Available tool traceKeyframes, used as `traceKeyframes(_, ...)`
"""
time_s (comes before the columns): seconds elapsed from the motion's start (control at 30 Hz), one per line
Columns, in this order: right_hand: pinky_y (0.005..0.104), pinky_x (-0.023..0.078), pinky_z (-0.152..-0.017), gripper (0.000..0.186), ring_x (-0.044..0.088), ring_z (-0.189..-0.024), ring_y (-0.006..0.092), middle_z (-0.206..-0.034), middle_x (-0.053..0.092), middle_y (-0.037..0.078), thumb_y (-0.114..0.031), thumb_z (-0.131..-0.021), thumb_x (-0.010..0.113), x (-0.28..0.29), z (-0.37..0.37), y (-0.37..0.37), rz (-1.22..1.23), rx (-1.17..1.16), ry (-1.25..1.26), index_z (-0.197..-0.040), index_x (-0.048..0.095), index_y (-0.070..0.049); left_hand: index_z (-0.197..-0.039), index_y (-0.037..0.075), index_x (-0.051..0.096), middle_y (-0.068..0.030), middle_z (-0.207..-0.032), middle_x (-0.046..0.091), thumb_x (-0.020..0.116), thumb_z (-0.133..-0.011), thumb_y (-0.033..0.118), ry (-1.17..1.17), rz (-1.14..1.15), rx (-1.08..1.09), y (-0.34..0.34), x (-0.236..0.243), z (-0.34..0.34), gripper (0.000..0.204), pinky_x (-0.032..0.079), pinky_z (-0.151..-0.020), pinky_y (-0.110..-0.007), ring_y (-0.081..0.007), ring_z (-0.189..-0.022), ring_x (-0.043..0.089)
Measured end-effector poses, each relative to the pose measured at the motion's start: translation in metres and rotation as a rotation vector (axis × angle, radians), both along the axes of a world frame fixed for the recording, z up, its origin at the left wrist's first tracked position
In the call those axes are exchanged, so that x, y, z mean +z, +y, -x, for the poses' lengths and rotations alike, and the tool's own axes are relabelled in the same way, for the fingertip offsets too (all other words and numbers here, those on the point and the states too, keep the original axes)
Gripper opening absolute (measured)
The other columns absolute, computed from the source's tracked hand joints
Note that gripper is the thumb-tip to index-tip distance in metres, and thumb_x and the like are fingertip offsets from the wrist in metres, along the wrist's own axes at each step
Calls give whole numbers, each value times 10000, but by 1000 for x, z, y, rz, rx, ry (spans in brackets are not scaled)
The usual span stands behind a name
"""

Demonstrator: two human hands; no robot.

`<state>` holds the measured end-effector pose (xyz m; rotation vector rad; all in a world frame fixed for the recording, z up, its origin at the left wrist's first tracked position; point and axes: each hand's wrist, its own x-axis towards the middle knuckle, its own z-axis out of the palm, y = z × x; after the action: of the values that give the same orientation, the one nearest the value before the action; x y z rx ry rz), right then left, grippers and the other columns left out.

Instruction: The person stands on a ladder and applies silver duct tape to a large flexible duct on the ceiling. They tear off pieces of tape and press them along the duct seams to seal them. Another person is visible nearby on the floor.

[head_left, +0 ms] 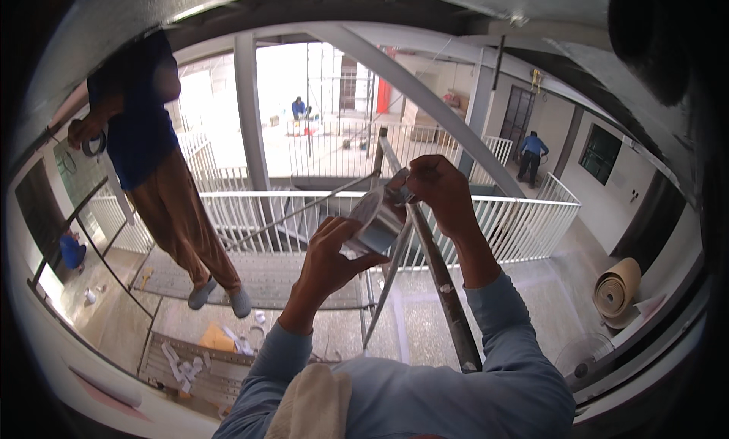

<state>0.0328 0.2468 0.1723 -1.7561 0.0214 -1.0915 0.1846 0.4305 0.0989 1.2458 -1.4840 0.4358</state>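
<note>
A wide roll of shiny silver tape (383, 232) is in front of my chest, its side tilted toward the upper left. My left hand (328, 255) grips the roll, the fingers over its upper edge and the thumb below. My right hand (440, 187) is closed in a pinch at the roll's upper right, on what looks like the loose end of the tape. The exact contact under those fingertips is hard to make out. A worn metal scaffold pole (440, 287) runs just below my right hand.
At left a co-worker in a dark blue shirt (144, 120) stands on scaffold planks (266, 276), holding a ring-shaped roll (94, 144). Paper scraps (182, 369) litter a lower plank. White railings (516, 226) cross ahead. Rolled brown sheeting (616, 287) and a fan (583, 355) are at right.
</note>
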Motion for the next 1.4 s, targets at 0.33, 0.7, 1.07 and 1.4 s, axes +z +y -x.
traceKeyframes(0.33, 283, 592, -780, 211, 722, -836, 157, -930, 700, 91, -84, -895, 782, 88, 54, 81, 670, -202, -222, -1079, 726, 2, -878, 98, 661, -53, -903, 697, 1030, -517, 370, -506, 301, 125, 72, 89, 2, 583, 503, -708, -385, -247, -813, 635)
traceKeyframes(0.7, 335, 603, -820, 603, 709, -1019, 219, -1262, 609, 179, -66, -854, 778, 161, 113, 155, 866, 8, -658, -1382, 500, 21, -877, 70, 690, -57, -849, 684, 873, -742, 388, -972, 593, 162, 153, 190, 35, 391, 454, -643, -356, -199, -715, 636)
traceKeyframes(1.07, 359, 573, -918, 675, 641, -1180, 232, -1342, 621, 186, -184, -836, 756, 255, 215, 185, 1146, -355, -509, -1442, 523, 2, -1271, 22, 643, -154, -1172, 685, 1016, -569, 422, -1178, 903, 339, 212, 334, 77, 890, 567, -928, -435, -314, -1070, 689)
traceKeyframes(1.4, 282, 511, -549, 506, 670, -643, 185, -775, 719, 150, -284, -940, 763, 309, 190, 216, 1017, -939, -763, -1248, 638, 97, -1300, 63, 642, -104, -1086, 712, 993, -653, 321, -1281, 870, 411, 188, 420, 112, 780, 580, -873, -378, -227, -998, 711)
